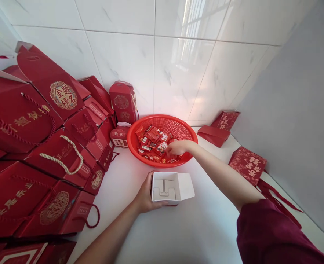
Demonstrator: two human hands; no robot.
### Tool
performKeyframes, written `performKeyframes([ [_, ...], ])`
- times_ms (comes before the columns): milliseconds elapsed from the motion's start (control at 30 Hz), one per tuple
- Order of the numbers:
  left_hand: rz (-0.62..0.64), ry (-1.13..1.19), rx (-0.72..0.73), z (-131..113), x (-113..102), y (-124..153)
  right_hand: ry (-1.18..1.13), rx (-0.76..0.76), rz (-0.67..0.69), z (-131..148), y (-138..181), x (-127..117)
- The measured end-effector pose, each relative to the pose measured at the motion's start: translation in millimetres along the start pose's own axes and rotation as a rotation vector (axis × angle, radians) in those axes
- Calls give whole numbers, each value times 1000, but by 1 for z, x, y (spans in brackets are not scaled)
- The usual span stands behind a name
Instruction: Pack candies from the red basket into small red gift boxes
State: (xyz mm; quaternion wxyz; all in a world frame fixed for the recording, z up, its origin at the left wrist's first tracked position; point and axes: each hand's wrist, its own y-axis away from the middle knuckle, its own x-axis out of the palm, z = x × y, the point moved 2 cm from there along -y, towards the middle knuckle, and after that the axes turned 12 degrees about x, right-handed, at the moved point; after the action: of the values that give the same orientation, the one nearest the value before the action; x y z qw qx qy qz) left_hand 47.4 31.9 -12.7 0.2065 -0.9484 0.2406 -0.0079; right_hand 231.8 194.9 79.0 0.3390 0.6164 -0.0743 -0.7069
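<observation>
My left hand (145,194) grips a small open gift box (166,200) by its left side and lower edge. The box has a white inside, with folded flaps at its bottom, and its lid hangs out to the right. Behind it stands a red plastic basket (162,165) holding many small red wrapped candy packets (153,135). My right hand (177,147) reaches over the basket's right rim, its fingers curled down among the packets. The fingertips are partly hidden, so what they pinch does not show.
Red gift boxes (51,146) with rope handles are stacked high along the left. A tall red box (122,101) stands against the tiled wall. At the right lie red folded boxes (215,135), a patterned red box (247,165) and red ribbon (280,201) beside a grey panel (288,91).
</observation>
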Motion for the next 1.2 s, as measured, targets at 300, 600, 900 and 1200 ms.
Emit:
performKeyframes([
  [300, 8, -33, 14, -4, -1, 0, -69, -57, -362, 66, -40, 1],
  [600, 12, -50, 11, -6, -1, -1, 9, -163, -213, 86, -80, 7],
  [900, 9, -13, 19, -5, -2, 0, -26, -118, -128, 59, -57, -15],
  [1200, 7, -113, 36, -8, -3, 2, -380, -269, -306, 30, 44, -6],
])
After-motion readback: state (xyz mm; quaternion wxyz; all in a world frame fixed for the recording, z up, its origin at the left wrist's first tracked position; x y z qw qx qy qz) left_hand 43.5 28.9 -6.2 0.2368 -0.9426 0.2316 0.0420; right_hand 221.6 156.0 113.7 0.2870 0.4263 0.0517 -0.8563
